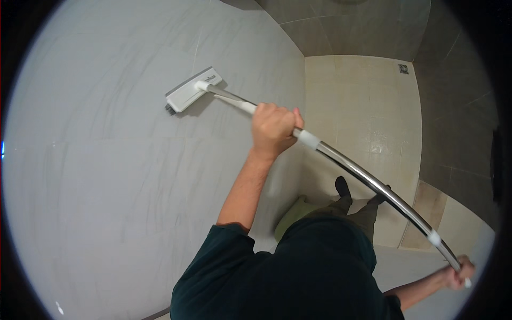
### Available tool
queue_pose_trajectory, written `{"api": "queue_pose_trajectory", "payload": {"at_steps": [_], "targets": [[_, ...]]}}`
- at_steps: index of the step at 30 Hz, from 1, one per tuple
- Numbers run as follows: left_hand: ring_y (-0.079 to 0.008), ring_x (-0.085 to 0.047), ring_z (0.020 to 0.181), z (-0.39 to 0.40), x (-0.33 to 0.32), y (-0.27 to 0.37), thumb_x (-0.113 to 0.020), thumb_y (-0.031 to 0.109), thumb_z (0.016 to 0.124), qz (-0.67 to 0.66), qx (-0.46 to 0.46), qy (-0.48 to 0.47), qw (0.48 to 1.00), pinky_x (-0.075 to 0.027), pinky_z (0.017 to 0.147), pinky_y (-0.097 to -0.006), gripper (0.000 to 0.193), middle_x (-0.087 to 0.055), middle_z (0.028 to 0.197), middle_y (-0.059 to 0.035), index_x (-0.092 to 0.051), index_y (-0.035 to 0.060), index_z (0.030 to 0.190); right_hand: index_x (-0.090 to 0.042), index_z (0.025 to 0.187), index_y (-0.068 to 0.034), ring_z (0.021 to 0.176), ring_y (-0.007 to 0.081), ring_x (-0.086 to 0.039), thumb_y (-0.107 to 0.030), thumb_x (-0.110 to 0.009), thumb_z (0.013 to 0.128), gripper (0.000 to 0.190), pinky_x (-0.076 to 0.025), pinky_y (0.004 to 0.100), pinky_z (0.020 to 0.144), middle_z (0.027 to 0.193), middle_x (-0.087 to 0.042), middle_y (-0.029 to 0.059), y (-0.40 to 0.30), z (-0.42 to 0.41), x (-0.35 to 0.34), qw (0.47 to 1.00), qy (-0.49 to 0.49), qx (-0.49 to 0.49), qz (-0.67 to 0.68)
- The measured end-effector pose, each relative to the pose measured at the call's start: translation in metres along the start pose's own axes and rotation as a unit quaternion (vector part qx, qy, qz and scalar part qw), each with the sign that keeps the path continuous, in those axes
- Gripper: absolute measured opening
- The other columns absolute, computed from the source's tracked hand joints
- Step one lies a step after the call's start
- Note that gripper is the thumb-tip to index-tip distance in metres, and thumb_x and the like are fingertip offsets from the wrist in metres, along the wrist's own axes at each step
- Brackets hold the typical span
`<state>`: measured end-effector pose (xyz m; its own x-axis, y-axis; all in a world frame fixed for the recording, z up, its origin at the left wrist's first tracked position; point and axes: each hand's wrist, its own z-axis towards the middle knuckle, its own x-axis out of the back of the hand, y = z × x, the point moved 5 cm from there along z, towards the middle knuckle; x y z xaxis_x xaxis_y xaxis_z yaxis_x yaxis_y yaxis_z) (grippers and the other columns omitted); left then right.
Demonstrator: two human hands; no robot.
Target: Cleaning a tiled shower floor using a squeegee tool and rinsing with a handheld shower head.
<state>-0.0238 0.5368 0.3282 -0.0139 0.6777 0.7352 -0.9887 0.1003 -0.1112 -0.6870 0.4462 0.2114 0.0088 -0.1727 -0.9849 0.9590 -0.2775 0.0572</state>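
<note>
A long-handled scrub brush with a metal telescopic pole [362, 172] slants across the view. My left hand [274, 126] grips the pole's upper-left part, near a white collar. Around the pole's far end, at lower right, my right hand [460, 274] is closed, with a white tip sticking out below it. The white brush head [194, 90] has a grey edge and dark bristles showing at its lower-left end, and it rests against the pale marbled tile wall [120, 168]. A white strip lies along the pole between the head and my left hand.
Beige floor tiles [352, 96] lie beyond my feet, with a square floor drain [403, 69] in the far corner. Dark tile walls [456, 104] border the floor. A green bin or tub [291, 218] stands beside my legs, against the pale wall. Wet-looking shine shows on the floor.
</note>
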Motion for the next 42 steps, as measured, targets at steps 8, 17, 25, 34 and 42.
{"api": "queue_pose_trajectory", "payload": {"at_steps": [8,17,25,34,42], "targets": [[-0.0218,-0.050,0.059,-0.093,-0.149,-0.031,-0.068,0.004,0.069,-0.115,0.031,-0.151,0.981,-0.036,0.062,-0.0369,0.021,-0.053,0.057,-0.0016,-0.052,0.0133,0.059,-0.028,0.065,-0.012,0.047,0.0132,-0.028,0.000,-0.048,0.062,0.023,-0.028,0.0269,0.047,0.056,-0.025,0.0009,0.049,-0.114,0.127,0.944,0.298,-0.042,-0.134],[-0.0235,-0.046,0.049,0.020,-0.046,-0.072,-0.069,0.003,0.071,-0.028,-0.035,-0.013,0.999,-0.034,0.053,-0.0370,0.030,-0.045,0.050,-0.0028,-0.045,0.0117,0.056,-0.031,0.063,-0.012,0.036,0.0115,-0.025,0.001,-0.043,0.061,0.019,-0.023,0.0262,0.039,0.048,-0.027,0.0012,0.051,-0.031,-0.003,0.993,0.092,-0.002,-0.080],[-0.0225,-0.058,0.060,-0.165,-0.159,-0.026,-0.070,0.008,0.061,-0.174,0.041,-0.248,0.952,-0.042,0.065,-0.0365,0.010,-0.060,0.059,-0.0011,-0.065,0.0169,0.063,-0.034,0.066,-0.010,0.040,0.0111,-0.024,0.006,-0.049,0.065,0.022,-0.025,0.0268,0.042,0.051,-0.027,0.0002,0.036,-0.125,0.080,0.968,0.164,-0.052,-0.180],[-0.0247,-0.056,0.055,-0.007,-0.118,-0.100,-0.069,0.008,0.060,-0.114,0.012,-0.124,0.986,-0.042,0.060,-0.0369,0.012,-0.056,0.055,-0.0021,-0.063,0.0179,0.060,-0.031,0.057,-0.014,0.037,0.0119,-0.024,0.001,-0.044,0.053,0.020,-0.024,0.0265,0.039,0.046,-0.027,0.0010,0.099,-0.020,-0.040,0.994,0.031,-0.046,-0.093],[-0.0247,-0.061,0.060,-0.226,-0.200,-0.017,-0.067,0.012,0.060,-0.193,0.041,-0.400,0.895,-0.044,0.065,-0.0378,0.004,-0.063,0.060,-0.0073,-0.064,0.0139,0.059,-0.033,0.066,-0.012,0.040,0.0110,-0.025,0.005,-0.052,0.073,0.027,-0.028,0.0258,0.043,0.049,-0.028,0.0000,0.057,-0.128,0.038,0.963,0.114,-0.089,-0.226]]}}
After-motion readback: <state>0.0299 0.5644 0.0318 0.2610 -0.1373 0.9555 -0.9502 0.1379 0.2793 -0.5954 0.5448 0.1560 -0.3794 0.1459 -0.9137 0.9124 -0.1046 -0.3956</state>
